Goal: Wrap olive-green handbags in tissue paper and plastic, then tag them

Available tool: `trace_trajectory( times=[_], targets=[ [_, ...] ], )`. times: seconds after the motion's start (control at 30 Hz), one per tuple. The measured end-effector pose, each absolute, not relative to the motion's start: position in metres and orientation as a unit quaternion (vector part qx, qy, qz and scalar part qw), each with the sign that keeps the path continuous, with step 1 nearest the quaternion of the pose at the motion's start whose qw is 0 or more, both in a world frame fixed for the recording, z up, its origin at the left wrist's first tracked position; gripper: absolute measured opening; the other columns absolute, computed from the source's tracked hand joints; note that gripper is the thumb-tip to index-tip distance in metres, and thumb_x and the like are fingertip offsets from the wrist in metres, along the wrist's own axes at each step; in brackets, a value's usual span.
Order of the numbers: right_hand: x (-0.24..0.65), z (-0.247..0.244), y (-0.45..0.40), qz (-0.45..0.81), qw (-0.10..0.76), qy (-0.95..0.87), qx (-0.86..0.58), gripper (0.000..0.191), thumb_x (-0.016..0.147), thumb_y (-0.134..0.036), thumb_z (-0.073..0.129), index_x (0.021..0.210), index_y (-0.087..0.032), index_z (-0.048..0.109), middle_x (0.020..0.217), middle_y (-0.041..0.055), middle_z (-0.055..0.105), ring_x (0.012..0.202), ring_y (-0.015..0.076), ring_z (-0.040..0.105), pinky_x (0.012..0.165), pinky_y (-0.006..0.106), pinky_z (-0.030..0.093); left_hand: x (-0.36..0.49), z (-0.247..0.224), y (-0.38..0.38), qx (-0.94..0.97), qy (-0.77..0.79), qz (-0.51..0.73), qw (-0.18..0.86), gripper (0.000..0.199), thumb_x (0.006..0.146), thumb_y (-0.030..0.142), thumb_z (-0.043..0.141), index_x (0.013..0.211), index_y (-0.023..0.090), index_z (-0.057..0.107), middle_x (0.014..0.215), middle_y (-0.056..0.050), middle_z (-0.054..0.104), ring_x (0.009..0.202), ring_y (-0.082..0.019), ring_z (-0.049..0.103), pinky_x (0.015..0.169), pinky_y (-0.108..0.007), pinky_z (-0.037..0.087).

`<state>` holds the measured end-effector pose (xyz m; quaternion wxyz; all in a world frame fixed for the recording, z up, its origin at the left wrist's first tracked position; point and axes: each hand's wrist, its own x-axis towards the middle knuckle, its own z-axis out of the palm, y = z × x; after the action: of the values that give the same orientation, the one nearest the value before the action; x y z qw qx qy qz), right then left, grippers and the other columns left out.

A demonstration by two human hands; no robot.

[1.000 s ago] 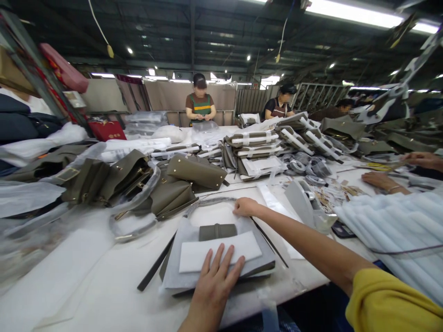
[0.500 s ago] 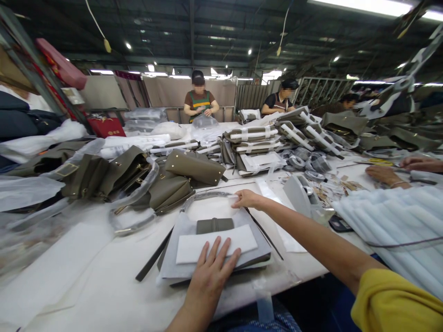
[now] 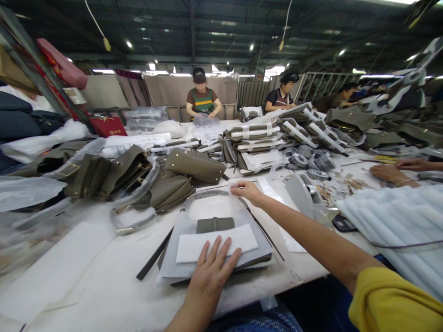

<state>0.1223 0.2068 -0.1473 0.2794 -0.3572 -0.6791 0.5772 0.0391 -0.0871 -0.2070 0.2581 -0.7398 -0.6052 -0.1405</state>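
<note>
An olive bag (image 3: 214, 224) lies on the white table with grey-white sheeting over it and a plastic-wrapped handle (image 3: 204, 194) at its far side. A folded white foam piece (image 3: 183, 249) rests across the sheeting. My left hand (image 3: 211, 272) lies flat on the foam's near edge, fingers spread. At the right end of the handle, the thumb and fingers of my right hand (image 3: 247, 191) pinch a small clear strip (image 3: 234, 189). Dark straps (image 3: 152, 260) stick out at both sides of the bag.
Olive bags (image 3: 194, 166) are heaped beyond and to the left. A grey tape dispenser (image 3: 300, 196), a phone (image 3: 344, 224) and stacked foam sheets (image 3: 408, 216) are at the right. A co-worker's hands (image 3: 389, 173) rest far right; a person (image 3: 203, 99) works opposite.
My right hand has moved slightly away from me and left along the handle, and the clear strip now shows at its fingertips. My left hand stays in place.
</note>
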Motion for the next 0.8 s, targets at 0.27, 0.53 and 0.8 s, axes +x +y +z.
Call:
trace_trajectory(
  times=[0.27,0.53,0.8],
  targets=[
    [0.147,-0.104,0.166,0.588,0.308,-0.689,-0.291,0.034,0.067,-0.044,0.082,0.082,-0.015,0.074,0.079,0.0030,0.074,0.075,0.0163,0.068,0.076,0.030,0.054,0.041,-0.198,-0.089,-0.748,-0.603,-0.135,0.242,0.047,0.102,0.033,0.035,0.149,0.035,0.037,0.155,0.001,0.043,0.142,-0.026,0.039,0.114,-0.046,0.033],
    [0.191,-0.088,0.106,0.463,0.312,-0.786,-0.265,0.016,0.083,-0.032,0.073,0.093,-0.021,0.079,0.095,0.0031,0.079,0.090,0.0213,0.075,0.089,0.032,0.059,0.041,-0.190,-0.090,-0.750,-0.607,-0.133,0.227,0.048,0.102,0.029,0.033,0.150,0.034,0.034,0.153,0.000,0.046,0.140,-0.026,0.041,0.112,-0.047,0.037],
    [0.232,-0.126,0.056,0.257,0.266,-0.923,-0.103,0.035,0.095,-0.008,0.047,0.120,-0.020,0.069,0.116,0.0030,0.074,0.113,0.0153,0.068,0.107,0.032,0.050,0.043,-0.187,-0.089,-0.750,-0.614,-0.135,0.206,0.049,0.103,0.024,0.028,0.151,0.031,0.034,0.153,-0.002,0.045,0.141,-0.029,0.041,0.109,-0.050,0.040]
  ],
)
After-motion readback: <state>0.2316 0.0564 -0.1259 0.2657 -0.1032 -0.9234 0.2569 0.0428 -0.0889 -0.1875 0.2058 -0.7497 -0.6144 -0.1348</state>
